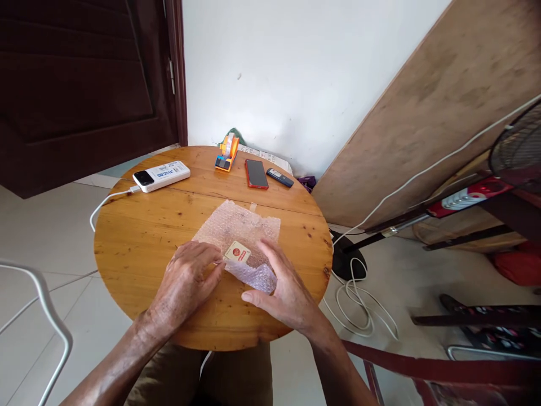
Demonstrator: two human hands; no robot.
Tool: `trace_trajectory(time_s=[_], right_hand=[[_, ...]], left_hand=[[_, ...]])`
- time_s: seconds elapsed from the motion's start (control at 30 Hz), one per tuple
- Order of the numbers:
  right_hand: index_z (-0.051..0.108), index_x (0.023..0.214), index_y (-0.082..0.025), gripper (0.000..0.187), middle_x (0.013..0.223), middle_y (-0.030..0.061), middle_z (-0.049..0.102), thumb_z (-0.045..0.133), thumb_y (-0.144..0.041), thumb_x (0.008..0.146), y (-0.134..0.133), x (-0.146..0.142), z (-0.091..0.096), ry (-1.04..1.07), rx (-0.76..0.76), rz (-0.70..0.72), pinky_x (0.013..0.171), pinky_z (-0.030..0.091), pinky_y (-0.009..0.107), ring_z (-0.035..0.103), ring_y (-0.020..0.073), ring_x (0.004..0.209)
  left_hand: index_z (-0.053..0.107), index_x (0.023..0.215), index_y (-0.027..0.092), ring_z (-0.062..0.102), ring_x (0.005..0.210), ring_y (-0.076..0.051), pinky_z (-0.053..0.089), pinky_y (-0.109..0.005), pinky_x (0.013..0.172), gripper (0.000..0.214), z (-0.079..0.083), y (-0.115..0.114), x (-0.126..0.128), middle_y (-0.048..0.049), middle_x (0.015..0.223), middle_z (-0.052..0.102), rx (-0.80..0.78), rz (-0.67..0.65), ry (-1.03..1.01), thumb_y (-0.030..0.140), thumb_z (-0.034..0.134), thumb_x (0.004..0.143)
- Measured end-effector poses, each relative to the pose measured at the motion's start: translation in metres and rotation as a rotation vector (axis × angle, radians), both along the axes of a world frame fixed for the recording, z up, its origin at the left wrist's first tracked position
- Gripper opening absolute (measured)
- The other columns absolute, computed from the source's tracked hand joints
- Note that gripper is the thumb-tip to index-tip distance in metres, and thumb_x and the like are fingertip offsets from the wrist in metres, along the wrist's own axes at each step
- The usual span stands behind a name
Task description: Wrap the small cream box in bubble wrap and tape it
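Note:
A sheet of clear bubble wrap (236,225) lies on the round wooden table (139,242). On its near edge rests a small beige card with a red round mark (237,252). My left hand (186,285) has its fingers curled, pinching the card's left edge and the wrap beneath it. My right hand (282,287) presses down on the near right part of the wrap, where the wrap is folded up over the card; its fingers are together and its thumb is stretched out to the left.
At the table's far side lie a white power bank (162,176) with a white cable, an orange tape dispenser (227,152), a red-edged phone (256,173) and a small dark device (279,177). A wooden board (422,113) leans on the right. A fan (518,149) and coiled cables (363,304) are to the right.

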State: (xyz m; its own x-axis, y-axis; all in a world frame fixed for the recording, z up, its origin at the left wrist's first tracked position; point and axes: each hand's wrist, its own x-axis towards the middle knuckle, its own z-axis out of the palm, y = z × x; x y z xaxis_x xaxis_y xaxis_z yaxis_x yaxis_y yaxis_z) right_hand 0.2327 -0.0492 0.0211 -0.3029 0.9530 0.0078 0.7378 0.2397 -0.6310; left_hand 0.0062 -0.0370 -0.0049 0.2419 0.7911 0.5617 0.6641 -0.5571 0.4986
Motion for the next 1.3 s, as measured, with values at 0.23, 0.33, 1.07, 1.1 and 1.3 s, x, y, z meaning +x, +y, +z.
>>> trace_trajectory(time_s=[0.23,0.33,1.07,1.1,1.3], right_hand=[[0.047,0.138,-0.029,0.069,0.136,0.0085,0.059,0.071,-0.015,0.075,0.021,-0.022,-0.004,0.022,0.080,0.175,0.107,0.040,0.050,0.054,0.0282,0.125],[0.051,0.136,-0.029,0.067,0.136,0.0061,0.060,0.064,-0.006,0.075,0.036,-0.019,-0.006,0.076,0.076,0.247,0.108,0.041,0.047,0.055,0.0254,0.126],[0.066,0.089,-0.023,0.024,0.118,0.0062,0.068,0.051,-0.039,0.096,0.051,0.013,0.012,0.525,-0.032,0.074,0.096,0.049,0.042,0.063,0.0225,0.112],[0.066,0.090,-0.023,0.021,0.115,0.0058,0.068,0.053,-0.038,0.094,0.056,0.011,0.013,0.509,-0.030,0.069,0.094,0.050,0.040,0.064,0.0217,0.109],[0.059,0.124,-0.025,0.055,0.128,0.0066,0.063,0.078,-0.019,0.073,0.060,-0.018,0.009,0.124,-0.044,0.338,0.103,0.044,0.042,0.058,0.0240,0.118]], left_hand=[[0.062,0.089,0.022,0.068,0.097,-0.019,0.047,-0.042,0.095,0.013,-0.003,-0.009,-0.007,-0.0024,0.100,0.073,-0.029,-0.115,0.019,0.011,0.056,0.088],[0.060,0.088,0.022,0.068,0.093,-0.019,0.049,-0.037,0.088,0.011,-0.001,-0.013,-0.005,-0.0017,0.095,0.072,-0.040,-0.119,-0.007,0.012,0.055,0.089],[0.063,0.086,0.022,0.054,0.118,-0.026,0.049,-0.045,0.095,0.021,0.003,-0.027,-0.006,-0.0074,0.129,0.058,-0.069,-0.108,0.022,0.006,0.051,0.083],[0.063,0.085,0.022,0.053,0.120,-0.027,0.048,-0.046,0.096,0.022,0.003,-0.028,-0.007,-0.0074,0.132,0.057,-0.060,-0.113,0.028,0.005,0.051,0.083],[0.064,0.087,0.023,0.049,0.123,-0.027,0.048,-0.046,0.096,0.025,-0.005,-0.038,-0.013,-0.0079,0.135,0.053,-0.086,-0.106,0.039,0.002,0.052,0.080]])
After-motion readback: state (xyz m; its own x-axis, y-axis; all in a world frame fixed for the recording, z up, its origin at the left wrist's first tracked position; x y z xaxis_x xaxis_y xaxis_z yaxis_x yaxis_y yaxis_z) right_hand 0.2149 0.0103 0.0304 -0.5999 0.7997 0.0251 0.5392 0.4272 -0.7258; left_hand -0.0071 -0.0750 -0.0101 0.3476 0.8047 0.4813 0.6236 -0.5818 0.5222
